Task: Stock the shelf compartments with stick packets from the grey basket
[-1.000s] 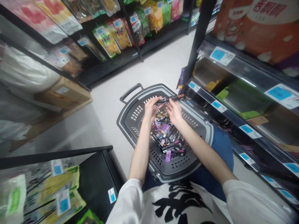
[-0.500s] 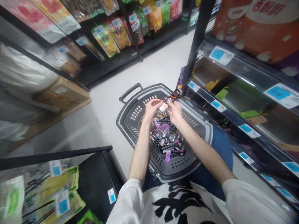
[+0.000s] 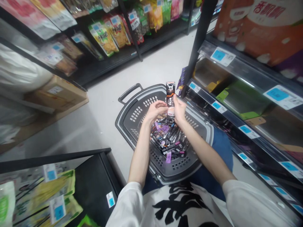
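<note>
A black stick packet [image 3: 170, 96] with an orange stripe and a pale lower end stands upright above the basket. My right hand [image 3: 179, 108] is closed on its right side, the thumb lying across the front. Beside the packet's lower left edge is my left hand [image 3: 156, 110], its fingers bent toward it and somewhat apart; whether the fingertips touch it I cannot tell. Beneath both hands, a dark grey shopping basket [image 3: 163, 170] holds a heap of slim black packets [image 3: 171, 145] and some purple pieces [image 3: 162, 127].
A shelf rack with blue price tags [image 3: 219, 107] runs close along the right. Bagged snacks [image 3: 104, 37] fill the far shelves. A cardboard box [image 3: 56, 94] sits on the left, and a low black shelf [image 3: 94, 179] with yellow packages [image 3: 52, 189] is at the lower left.
The packet has turned from tilted and pinched between both hands to upright, its front facing me. My right hand grips its side; the left fingers have shifted to its lower left.
</note>
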{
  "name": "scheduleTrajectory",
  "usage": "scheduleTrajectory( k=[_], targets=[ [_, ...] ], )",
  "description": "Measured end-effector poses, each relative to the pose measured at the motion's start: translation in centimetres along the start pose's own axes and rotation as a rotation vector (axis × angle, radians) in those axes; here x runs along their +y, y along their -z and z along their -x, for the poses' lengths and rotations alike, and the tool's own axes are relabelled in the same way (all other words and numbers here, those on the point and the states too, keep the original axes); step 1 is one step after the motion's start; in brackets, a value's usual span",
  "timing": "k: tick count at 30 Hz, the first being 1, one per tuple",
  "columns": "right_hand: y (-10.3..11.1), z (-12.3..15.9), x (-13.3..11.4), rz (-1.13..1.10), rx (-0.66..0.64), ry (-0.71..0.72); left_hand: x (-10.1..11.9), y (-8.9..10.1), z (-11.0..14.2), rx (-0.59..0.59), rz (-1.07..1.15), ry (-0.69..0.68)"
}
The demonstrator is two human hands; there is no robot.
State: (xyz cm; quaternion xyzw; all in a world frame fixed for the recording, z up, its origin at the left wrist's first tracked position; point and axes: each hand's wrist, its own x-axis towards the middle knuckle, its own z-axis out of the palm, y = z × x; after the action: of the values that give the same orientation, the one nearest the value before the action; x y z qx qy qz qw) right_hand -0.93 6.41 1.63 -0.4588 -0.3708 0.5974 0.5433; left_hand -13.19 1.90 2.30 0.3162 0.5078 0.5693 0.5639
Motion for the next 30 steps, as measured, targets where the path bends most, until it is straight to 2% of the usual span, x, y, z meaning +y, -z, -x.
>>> scheduleTrajectory(
  k=[9,14,16,19,24,26,30],
  targets=[
    [-0.2,0.2,0.2,-0.011,-0.018,0.041,0.0,-0.1,0.1,0.015,-0.012,0.011],
    [-0.1,-0.6,1.4,-0.034,0.052,0.115,0.0,-0.1,0.2,-0.053,-0.159,0.137],
    [0.1,-1.0,2.0,-0.014,0.077,0.165,0.0,-0.2,0.2,-0.042,-0.222,0.140],
    [0.5,-1.0,2.0,0.149,0.082,0.283,-0.1,-0.4,0.2,0.050,-0.270,0.066],
    [0.5,0.7,0.1,0.418,0.016,0.521,-0.3,-0.4,-0.4,0.168,-0.222,-0.080],
    [0.3,1.3,-0.2,0.463,-0.027,0.530,-0.3,-0.3,-0.7,0.214,-0.199,-0.132],
    [0.0,1.1,0.6,0.466,-0.093,0.411,-0.5,-0.4,-1.0,0.249,-0.206,-0.268]
  ],
)
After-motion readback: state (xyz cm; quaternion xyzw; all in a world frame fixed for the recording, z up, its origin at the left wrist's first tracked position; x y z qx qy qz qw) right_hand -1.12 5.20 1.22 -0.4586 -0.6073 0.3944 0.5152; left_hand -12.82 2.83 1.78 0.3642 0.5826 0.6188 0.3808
